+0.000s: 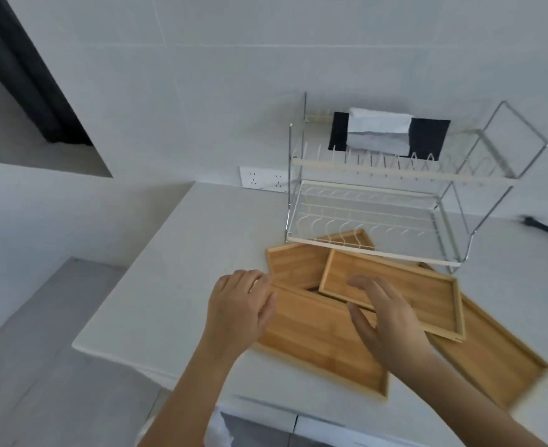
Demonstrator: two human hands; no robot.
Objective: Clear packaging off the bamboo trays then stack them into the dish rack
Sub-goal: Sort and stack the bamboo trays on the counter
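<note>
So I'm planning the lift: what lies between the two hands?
Head view: between the left hand and right hand lies only the nearest bamboo tray, bare wood, no packaging.

I see bamboo trays (327, 343) of striped, matt golden wood. At twelve o'clock from them, the dish rack (392, 201) is shiny chrome wire with cream rails. The countertop (182, 272) looks smooth, matt white; the wall tiles (201, 91) carry a faint sheen.

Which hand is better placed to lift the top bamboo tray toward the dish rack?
The right hand: it hovers open over the top tray, directly before the dish rack. The left hand sits at the lower tray's left edge.
</note>
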